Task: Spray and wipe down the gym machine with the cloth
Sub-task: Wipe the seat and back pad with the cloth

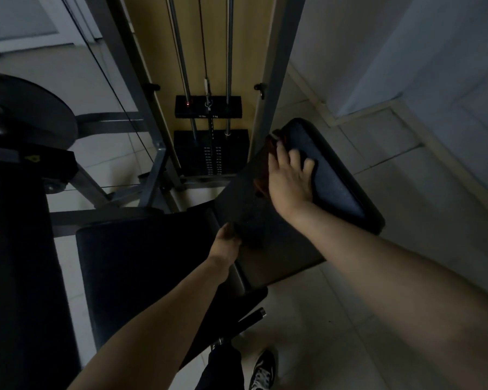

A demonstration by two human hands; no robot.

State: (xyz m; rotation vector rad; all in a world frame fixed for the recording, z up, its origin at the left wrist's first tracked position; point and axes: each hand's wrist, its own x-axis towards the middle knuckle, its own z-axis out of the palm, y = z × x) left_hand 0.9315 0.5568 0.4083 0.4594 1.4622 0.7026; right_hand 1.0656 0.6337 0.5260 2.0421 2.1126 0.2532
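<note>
A black padded rest (335, 178) of the gym machine stands tilted in the middle of the dim view. My right hand (289, 178) lies flat on its upper face, fingers spread, pressing a dark reddish cloth (271, 142) against the pad. Parts of the cloth show beyond my fingertips and beside my palm. My left hand (226, 243) grips the pad's near left edge, its fingers curled under and hidden. I see no spray bottle.
Behind the pad rises the weight stack (212, 153) with its guide rods and cable inside a grey frame (268, 88). A second black pad (152, 263) lies below, a long black bench (17, 277) at the left. A shoe (263, 370) stands on the tiled floor.
</note>
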